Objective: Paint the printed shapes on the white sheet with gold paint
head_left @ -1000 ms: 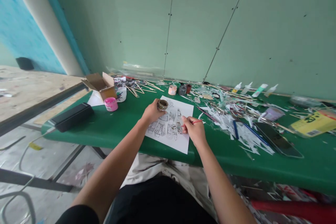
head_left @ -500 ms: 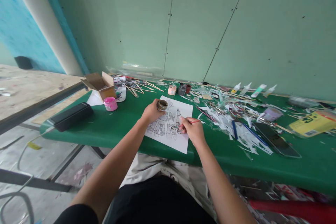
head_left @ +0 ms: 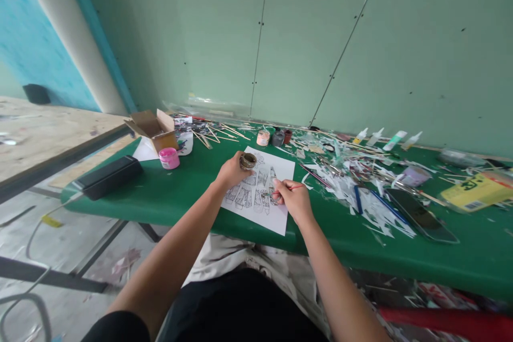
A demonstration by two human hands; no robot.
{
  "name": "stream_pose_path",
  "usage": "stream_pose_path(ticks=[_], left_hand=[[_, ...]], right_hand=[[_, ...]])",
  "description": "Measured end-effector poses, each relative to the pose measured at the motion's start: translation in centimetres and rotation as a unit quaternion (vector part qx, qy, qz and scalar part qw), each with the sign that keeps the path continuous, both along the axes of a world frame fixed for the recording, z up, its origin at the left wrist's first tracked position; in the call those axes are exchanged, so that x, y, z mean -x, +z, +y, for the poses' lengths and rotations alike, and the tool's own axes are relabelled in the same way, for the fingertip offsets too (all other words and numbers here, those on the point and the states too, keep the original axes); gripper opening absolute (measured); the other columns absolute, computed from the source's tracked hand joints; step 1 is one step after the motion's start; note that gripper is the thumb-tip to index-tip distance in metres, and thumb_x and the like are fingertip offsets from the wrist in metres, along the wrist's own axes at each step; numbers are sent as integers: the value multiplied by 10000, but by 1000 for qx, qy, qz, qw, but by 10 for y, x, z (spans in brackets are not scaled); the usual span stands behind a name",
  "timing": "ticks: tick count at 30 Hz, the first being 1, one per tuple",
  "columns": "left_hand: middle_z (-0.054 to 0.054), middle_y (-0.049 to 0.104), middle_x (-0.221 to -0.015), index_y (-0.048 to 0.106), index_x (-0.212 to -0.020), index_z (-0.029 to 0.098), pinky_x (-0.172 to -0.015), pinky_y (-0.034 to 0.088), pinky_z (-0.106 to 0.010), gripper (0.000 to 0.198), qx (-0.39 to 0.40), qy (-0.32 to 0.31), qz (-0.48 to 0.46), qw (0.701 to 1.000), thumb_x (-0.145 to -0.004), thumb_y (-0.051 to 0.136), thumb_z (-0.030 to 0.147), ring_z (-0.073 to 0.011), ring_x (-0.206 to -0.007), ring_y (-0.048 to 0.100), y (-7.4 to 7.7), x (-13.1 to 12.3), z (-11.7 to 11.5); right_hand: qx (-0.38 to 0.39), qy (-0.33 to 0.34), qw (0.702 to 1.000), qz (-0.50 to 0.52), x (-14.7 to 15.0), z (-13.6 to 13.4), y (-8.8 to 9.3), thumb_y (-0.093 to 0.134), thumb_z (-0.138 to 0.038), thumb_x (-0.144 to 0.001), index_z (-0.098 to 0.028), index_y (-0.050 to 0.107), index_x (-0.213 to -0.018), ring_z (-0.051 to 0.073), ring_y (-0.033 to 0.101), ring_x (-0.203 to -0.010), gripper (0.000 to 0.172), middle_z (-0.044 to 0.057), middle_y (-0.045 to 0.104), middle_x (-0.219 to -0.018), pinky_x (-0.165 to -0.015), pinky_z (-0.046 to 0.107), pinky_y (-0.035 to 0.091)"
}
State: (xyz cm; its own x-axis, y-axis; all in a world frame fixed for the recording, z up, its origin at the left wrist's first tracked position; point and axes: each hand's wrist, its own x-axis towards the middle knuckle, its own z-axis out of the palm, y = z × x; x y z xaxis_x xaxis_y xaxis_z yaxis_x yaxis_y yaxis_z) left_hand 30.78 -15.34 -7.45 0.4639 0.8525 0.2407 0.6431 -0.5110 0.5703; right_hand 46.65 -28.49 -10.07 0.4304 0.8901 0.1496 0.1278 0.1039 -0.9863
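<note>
A white sheet (head_left: 276, 222) printed with line drawings of several banded shapes lies on the green tabletop in front of me. Over its upper left part my left hand (head_left: 232, 169) is closed around a small open paint jar (head_left: 248, 161) with dark brownish contents. My right hand (head_left: 294, 199) rests at the sheet's right side, its fingers pinching a thin red paintbrush (head_left: 294, 187). The brush points left, its tip low over the drawings at the middle right. Whether the tip touches the paper I cannot tell.
A pink jar (head_left: 169, 158), an open cardboard box (head_left: 160, 136) and a dark speaker-like block (head_left: 110, 177) stand to the left. Behind the sheet are small paint jars (head_left: 263, 138). Paper scraps (head_left: 380, 216), a phone (head_left: 422, 216) and a yellow packet (head_left: 476, 191) lie on the right.
Both hands hold nearly the same places, jar and brush still in them. Only a very slight shift of the brush and right fingers shows.
</note>
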Motion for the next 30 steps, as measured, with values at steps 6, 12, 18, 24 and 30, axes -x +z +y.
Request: stream_pose_path(ticks=[6,12,18,24,30], left_hand=[[-87,660,-1083,470,-1207,183,-703,467,-311,573,-9,6,3,1000,-711,727,311,-279,-959,629,0,0,-1],[-83,661,-1077,471,-1205,184,-697,464,-301,569,-11,6,6,1000,-711,727,304,-273,-957,630,0,0,-1],[-88,659,-1088,470,-1204,184,-690,465,-300,574,-5,7,5,1000,-710,732,318,-274,-955,632,1,0,-1],[-86,664,-1076,476,-1198,185,-700,466,-311,571,-8,8,2,1000,-707,734,319,-281,-957,631,0,0,-1],[-89,660,-1083,470,-1213,187,-693,468,-309,586,-6,5,2,1000,-705,732,318,-277,-953,632,-1,0,0]], right_hand=[[-1,1,1000,2,0,0,0,682,-632,-633,-187,565,-482,103,467,-341,485,20,597,-431,-373,220,402],[-4,-4,1000,10,0,1,-2,686,-619,-640,-184,566,-491,96,459,-336,475,11,589,-427,-376,218,415],[-9,4,1000,14,0,1,-2,699,-591,-643,-184,542,-466,97,478,-347,470,2,568,-413,-367,205,392],[-25,-6,998,54,0,0,-4,687,-610,-659,-178,553,-507,79,459,-326,478,-8,568,-422,-364,203,404],[-18,23,995,94,3,-1,2,682,-669,-621,-177,564,-534,86,461,-304,513,-13,547,-387,-344,209,407]])
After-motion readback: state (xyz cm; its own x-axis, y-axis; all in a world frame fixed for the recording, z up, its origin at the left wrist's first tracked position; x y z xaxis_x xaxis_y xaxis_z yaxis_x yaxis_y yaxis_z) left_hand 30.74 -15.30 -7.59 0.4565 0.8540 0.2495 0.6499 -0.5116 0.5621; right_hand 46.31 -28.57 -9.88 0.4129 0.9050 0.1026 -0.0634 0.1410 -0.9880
